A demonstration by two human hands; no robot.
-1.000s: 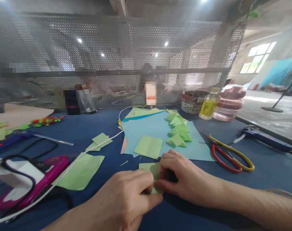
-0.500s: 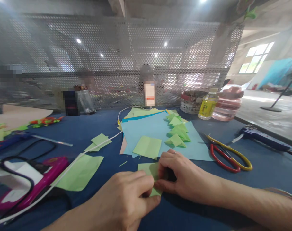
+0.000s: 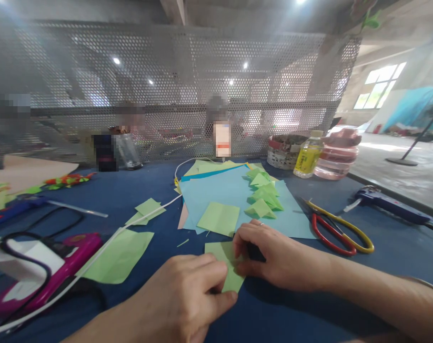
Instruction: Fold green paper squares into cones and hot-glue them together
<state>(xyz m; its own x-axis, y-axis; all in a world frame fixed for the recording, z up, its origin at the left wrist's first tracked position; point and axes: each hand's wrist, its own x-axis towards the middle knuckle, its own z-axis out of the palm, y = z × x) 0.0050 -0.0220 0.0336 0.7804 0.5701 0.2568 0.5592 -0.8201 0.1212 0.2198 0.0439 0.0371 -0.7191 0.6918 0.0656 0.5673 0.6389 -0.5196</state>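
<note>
A small sheet of light green paper [image 3: 219, 248] lies on the dark blue table between my two hands. My left hand [image 3: 198, 286], fingers curled, grips its near left edge between thumb and fingers. On the right side of the same sheet, my right hand [image 3: 259, 252] pinches the edge, thumb and fingertips together; a ring shows on one finger. Just beyond lies a creased green square [image 3: 219, 218] on the light blue paper sheets [image 3: 216, 190]. Folded green paper pieces [image 3: 264, 194] stand in a row on the right part of those sheets.
Red-and-yellow-handled scissors [image 3: 339, 231] and a glue gun [image 3: 395, 205] lie right. A magenta power strip [image 3: 69, 267], a white cable [image 3: 105, 247] and another glue gun [image 3: 19, 209] are left. Bottles [image 3: 309, 155], a basket [image 3: 282, 157] and a phone [image 3: 222, 138] stand before a mesh screen.
My right hand has shifted slightly, its thumb moving up and right along the green paper, so more of the sheet's lower right shows. My left hand is almost still.
</note>
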